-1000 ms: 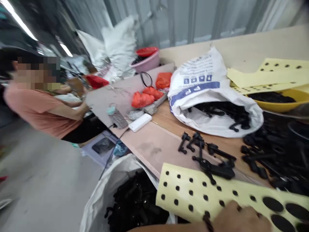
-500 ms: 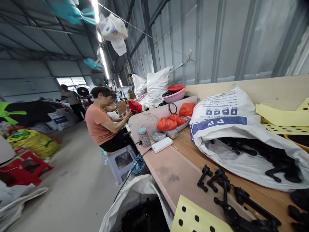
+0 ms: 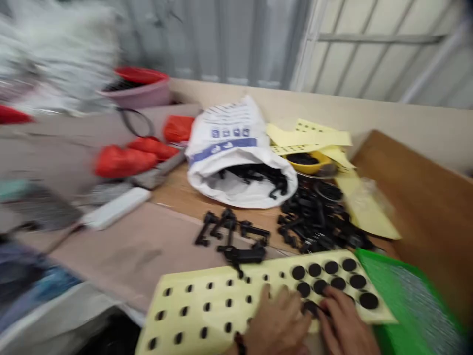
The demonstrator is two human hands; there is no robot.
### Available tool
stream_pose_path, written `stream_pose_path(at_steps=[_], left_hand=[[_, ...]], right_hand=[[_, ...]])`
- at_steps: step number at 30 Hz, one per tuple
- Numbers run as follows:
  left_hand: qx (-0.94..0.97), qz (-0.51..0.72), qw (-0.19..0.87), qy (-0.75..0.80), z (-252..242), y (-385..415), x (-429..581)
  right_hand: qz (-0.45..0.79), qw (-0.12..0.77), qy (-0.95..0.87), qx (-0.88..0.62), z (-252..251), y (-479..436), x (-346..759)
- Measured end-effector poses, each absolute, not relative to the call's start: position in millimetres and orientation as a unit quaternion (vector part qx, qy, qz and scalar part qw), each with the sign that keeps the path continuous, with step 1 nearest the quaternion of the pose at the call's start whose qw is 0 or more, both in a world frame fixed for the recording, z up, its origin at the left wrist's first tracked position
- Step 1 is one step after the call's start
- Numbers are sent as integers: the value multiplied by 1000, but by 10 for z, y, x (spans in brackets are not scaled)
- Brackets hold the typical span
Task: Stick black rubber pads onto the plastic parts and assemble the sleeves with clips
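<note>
Grips lie on your yellow sheet [image 3: 218, 296]; left hand [image 3: 277, 320] flat and empty, right hand [image 3: 345, 323] too blurred to tell; hasty peeling could tear a black pad [image 3: 357, 281].

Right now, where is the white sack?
In the head view, the white sack lies open mid-table, between the red bags on its left and the yellow bowl on its right, behind loose black parts.
</note>
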State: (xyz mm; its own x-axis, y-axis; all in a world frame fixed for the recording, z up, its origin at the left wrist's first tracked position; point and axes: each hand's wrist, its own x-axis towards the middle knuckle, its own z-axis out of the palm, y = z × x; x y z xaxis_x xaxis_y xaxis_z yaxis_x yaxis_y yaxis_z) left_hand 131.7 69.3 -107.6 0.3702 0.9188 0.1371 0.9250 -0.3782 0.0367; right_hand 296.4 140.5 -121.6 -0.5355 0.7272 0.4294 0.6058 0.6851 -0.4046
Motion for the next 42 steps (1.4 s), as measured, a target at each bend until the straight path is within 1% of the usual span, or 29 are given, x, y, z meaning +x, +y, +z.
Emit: stream_pose_path(at_steps=[1, 3, 5, 8, 12, 16, 19, 28, 35, 39, 42], left_hand=[[-817, -96, -6, -568, -1062, 670, 1314], [-807, -107, -41, -580, -1052, 670, 1282], [-805, -101, -54, -583, -1051, 688, 1264], [-817, -89, -70, -566, -1042, 693, 1271], [-810, -85, -70, -576, -1038, 693, 1283], [-807, -89, -66, -580, -1039, 705, 1291], [-804, -87, -70, -584, -1025, 711, 1308], [-798, -91, -59, -592, -1023, 692, 1331], [-795, -112, -50, -594, -1051, 694, 1347], [-801, -115, -49, -585, -1077, 672, 1319], [-806, -155, -30, -571, -1061, 624, 1101]], right_hand=[[85, 282, -873, -388, -1195, 1380, 3001], [68, 260, -874, -405, -1159, 1354, 2986], [83, 233, -875, -416, -1121, 1338, 2921], [115, 217, -872, -424, -1060, 1304, 2862], [145, 219, -864, -430, -1048, 1304, 2881], [133, 224, -862, -434, -1078, 1333, 2899], [117, 209, -871, -430, -1076, 1342, 2889], [125, 184, -874, -433, -1049, 1372, 2847], [174, 184, -878, -406, -1011, 1282, 2824], [243, 184, -862, -404, -1004, 1266, 2822], [287, 161, -850, -411, -962, 1275, 2855]])
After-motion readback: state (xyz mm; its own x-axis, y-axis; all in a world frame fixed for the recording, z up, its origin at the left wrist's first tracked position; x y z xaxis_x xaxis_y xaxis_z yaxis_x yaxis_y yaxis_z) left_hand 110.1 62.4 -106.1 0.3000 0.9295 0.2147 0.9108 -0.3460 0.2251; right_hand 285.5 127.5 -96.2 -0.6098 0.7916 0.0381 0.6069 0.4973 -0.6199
